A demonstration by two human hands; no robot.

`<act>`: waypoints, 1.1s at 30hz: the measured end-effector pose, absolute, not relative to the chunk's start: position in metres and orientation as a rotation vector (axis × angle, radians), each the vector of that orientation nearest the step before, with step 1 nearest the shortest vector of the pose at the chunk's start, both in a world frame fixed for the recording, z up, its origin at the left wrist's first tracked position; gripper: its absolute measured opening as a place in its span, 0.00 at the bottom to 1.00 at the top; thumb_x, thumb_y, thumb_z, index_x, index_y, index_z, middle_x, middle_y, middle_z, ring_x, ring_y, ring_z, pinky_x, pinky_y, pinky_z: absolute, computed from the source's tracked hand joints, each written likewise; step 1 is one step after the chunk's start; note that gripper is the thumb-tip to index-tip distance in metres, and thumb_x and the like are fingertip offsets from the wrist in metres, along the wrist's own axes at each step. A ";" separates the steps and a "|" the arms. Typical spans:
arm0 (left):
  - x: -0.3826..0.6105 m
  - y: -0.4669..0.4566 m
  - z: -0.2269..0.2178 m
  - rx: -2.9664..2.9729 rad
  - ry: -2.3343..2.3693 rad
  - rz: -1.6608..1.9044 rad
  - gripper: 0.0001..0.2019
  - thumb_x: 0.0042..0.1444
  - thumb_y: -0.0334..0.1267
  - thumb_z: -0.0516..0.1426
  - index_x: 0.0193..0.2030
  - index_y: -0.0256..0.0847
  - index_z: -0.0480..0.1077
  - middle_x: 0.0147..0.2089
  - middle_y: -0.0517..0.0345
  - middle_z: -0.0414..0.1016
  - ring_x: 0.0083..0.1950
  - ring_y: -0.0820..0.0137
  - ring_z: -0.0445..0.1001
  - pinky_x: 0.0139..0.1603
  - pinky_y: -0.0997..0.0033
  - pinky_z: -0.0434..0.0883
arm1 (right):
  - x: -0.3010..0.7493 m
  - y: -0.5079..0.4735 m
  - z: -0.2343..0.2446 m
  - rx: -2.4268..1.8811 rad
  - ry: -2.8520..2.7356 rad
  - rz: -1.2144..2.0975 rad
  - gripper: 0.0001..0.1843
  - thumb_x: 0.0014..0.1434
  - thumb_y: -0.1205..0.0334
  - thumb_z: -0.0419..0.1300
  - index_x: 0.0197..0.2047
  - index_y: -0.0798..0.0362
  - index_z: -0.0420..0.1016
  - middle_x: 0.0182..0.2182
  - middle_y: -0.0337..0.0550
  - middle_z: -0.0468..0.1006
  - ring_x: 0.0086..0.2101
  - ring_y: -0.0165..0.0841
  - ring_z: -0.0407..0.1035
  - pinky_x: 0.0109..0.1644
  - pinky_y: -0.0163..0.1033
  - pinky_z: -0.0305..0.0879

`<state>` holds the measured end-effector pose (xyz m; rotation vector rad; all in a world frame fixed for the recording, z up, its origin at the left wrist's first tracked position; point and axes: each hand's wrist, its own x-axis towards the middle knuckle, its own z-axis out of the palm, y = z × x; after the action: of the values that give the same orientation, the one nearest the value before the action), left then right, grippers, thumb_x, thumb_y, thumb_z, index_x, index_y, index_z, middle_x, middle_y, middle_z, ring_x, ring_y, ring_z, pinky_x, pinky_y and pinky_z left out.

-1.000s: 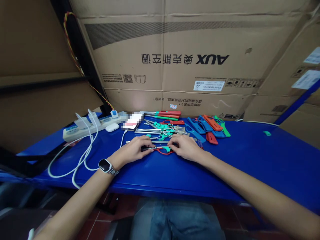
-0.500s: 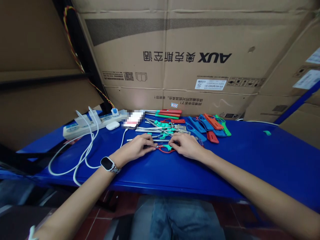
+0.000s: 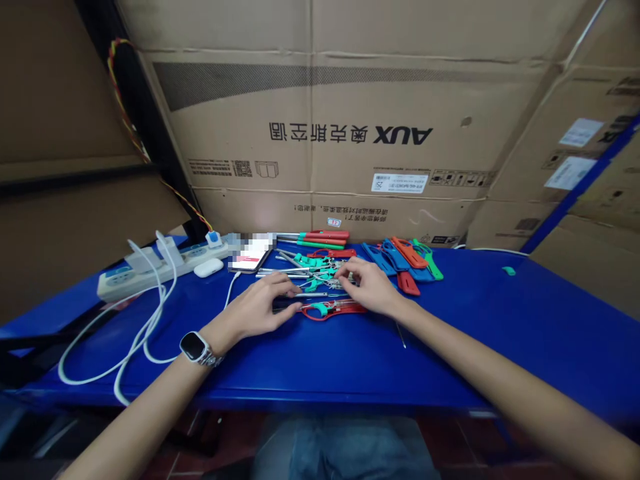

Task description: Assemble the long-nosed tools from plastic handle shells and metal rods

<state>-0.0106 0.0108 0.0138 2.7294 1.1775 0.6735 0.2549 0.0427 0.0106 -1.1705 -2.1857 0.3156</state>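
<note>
A red lighter half-shell [image 3: 345, 308] with a green trigger [image 3: 323, 308] lies on the table in front of me. My left hand [image 3: 263, 305] is at its left end, thumb and fingers apart. The fingertips reach the left end of a metal tube [image 3: 315, 294] just behind the shell. My right hand [image 3: 370, 285] hovers over the right side of the parts, thumb and index finger drawn together. What lies between those fingertips is too small to make out. Behind the hands is a pile of lighter parts with green pieces [image 3: 310, 261], metal tubes and thin wires.
Red and green long lighters [image 3: 325, 237] lie at the back. Blue, orange, red and green shells [image 3: 400, 257] are piled right. A phone [image 3: 253, 253], white case [image 3: 209, 268], power strip [image 3: 120, 283] and looped white cables [image 3: 145, 327] occupy the left. A cardboard box [image 3: 320, 153] stands behind.
My right hand has left the red shell and moved back over the parts pile. My left fingers have spread from their pinch. The view has shifted, and a thin rod now shows by my right forearm.
</note>
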 end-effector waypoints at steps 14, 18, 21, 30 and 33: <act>0.057 0.159 0.044 2.705 1.541 0.258 0.11 0.51 0.38 0.63 0.41 0.38 0.78 0.39 0.51 0.81 0.39 0.63 0.77 0.38 0.71 0.69 | 0.249 0.150 0.030 -1.544 -2.499 0.129 0.14 0.54 0.65 0.62 0.44 0.49 0.80 0.43 0.42 0.83 0.45 0.39 0.74 0.48 0.38 0.65; 0.059 0.173 0.040 2.676 1.546 0.156 0.12 0.48 0.41 0.65 0.40 0.40 0.79 0.37 0.53 0.81 0.38 0.64 0.78 0.36 0.72 0.69 | 0.249 0.158 0.030 -1.505 -2.567 0.093 0.14 0.50 0.68 0.63 0.41 0.49 0.81 0.41 0.43 0.83 0.45 0.42 0.74 0.49 0.41 0.62; 0.059 0.169 0.040 2.682 1.534 0.152 0.11 0.51 0.39 0.64 0.41 0.40 0.79 0.38 0.53 0.81 0.39 0.64 0.78 0.37 0.73 0.69 | 0.248 0.158 0.029 -1.423 -2.592 0.051 0.10 0.52 0.71 0.61 0.37 0.52 0.81 0.38 0.46 0.83 0.43 0.42 0.74 0.52 0.44 0.59; 0.051 0.123 0.059 2.822 1.524 0.391 0.10 0.60 0.35 0.59 0.46 0.41 0.77 0.47 0.49 0.79 0.48 0.59 0.75 0.47 0.64 0.68 | 0.263 0.132 0.043 -1.044 -2.391 0.178 0.09 0.61 0.71 0.55 0.41 0.56 0.77 0.37 0.45 0.78 0.35 0.31 0.70 0.41 0.36 0.63; 0.041 0.088 0.065 2.865 1.308 0.705 0.08 0.62 0.36 0.58 0.45 0.41 0.77 0.43 0.52 0.79 0.44 0.62 0.76 0.45 0.65 0.69 | 0.270 0.094 0.049 -0.878 -2.321 0.189 0.08 0.62 0.69 0.56 0.42 0.54 0.75 0.36 0.43 0.76 0.34 0.31 0.69 0.40 0.37 0.63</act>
<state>0.0413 0.0884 0.0651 2.8647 1.3076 0.7053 0.2699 0.0939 0.0487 -0.8780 -2.3214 0.1888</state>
